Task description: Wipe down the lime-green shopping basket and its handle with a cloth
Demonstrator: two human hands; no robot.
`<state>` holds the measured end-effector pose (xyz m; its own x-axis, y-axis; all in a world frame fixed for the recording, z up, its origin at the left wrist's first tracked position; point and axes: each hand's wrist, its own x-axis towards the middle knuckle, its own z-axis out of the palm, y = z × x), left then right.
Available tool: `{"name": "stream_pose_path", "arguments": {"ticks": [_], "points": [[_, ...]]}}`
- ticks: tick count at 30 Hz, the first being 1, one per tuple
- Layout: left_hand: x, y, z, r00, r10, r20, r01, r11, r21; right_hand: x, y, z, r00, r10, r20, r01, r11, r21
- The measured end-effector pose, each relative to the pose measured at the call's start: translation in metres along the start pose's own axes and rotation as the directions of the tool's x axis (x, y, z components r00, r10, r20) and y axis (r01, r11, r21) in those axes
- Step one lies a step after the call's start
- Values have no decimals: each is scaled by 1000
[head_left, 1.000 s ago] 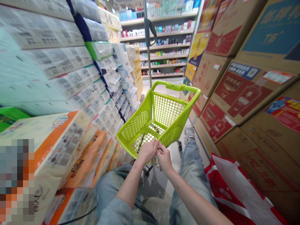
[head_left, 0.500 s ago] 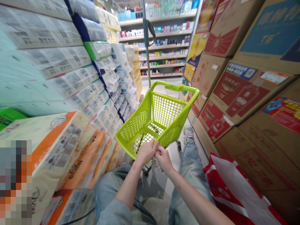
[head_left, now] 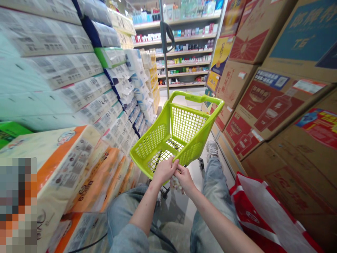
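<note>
My left hand and my right hand meet at the near side of a lime-green shopping basket cart. The fingers of both are closed and pressed together at the tips. Below my right fingers hangs a small whitish, bumpy thing, partly hidden by that hand. I cannot make out its kind, nor what lies between my left fingers. The cart's basket shows its slotted floor with nothing in it. Its handle is on the far side, and dark wheels show below.
Tissue packs are stacked along the left. Printed cardboard cartons rise on the right, with a red and white bag at their foot. A metal pole stands behind the cart. Shelves of small goods close off the back.
My right fingers have shifted slightly, and more of the whitish bumpy thing shows beneath them. The cart and my left hand have stayed in place.
</note>
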<state>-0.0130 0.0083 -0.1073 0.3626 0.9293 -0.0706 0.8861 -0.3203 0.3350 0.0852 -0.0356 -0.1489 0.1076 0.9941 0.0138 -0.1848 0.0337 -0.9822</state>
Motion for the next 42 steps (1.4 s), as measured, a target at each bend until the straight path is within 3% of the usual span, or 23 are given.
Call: {"name": "stream_pose_path", "arguments": {"ticks": [5,15,25,30,36,42], "points": [[-1,1,0,1000,-16,9,16,1000,11,0,-3,0,998,29,53,-31,999,44],[0,-2,3,1000,-7,-14,7,1000,25,6,11,-3,999,47,12,-48,997,55],[0,2,2,1000,-6,-23,7,998,62,48,8,-42,963,-8,-271,33,996,87],[2,3,3,1000,-27,-1,27,996,89,57,12,-50,953,-83,-291,82,996,-16],[3,3,3,1000,-18,-4,18,997,77,42,9,-38,933,-250,-260,159,932,-325],[2,4,3,1000,-22,-10,23,996,84,50,3,-42,904,-312,-293,169,889,-424]]}}
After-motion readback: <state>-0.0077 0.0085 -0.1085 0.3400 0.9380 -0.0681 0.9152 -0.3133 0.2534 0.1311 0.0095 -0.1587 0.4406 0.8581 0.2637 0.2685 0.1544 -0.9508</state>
